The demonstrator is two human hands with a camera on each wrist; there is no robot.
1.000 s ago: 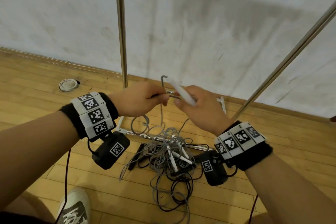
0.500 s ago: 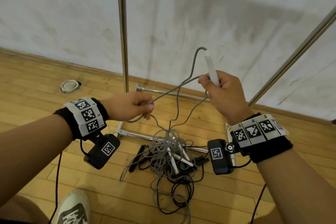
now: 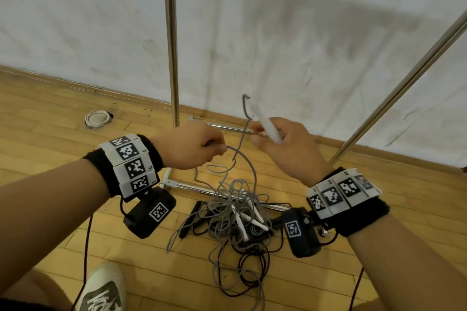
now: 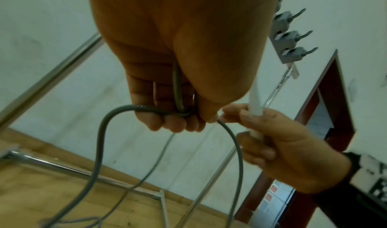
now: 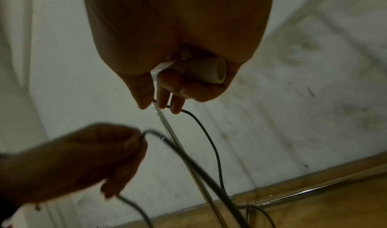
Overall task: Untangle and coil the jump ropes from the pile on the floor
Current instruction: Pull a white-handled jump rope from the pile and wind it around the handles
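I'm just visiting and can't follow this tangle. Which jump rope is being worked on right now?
Start at the pile on the wooden floor. One grey rope rises from it to the hands. Unlike the ropes lying below, its white handle is gripped in the right hand and the left hand holds a loop.

Our forearms are bare. On each wrist we wear a black sweatband [image 3: 99,168] wrapped by a white strap of square black-and-white coded markers [image 3: 131,163]; the right wrist carries the same pair [image 3: 364,212] [image 3: 338,193]. Below each strap hangs a black box-shaped camera unit bearing one more coded marker, left [image 3: 150,212] and right [image 3: 302,231]. A thin dark-red cable [image 3: 86,247] runs down from the left unit. Beside that cable, our white shoe [image 3: 102,290] shows grey markings.
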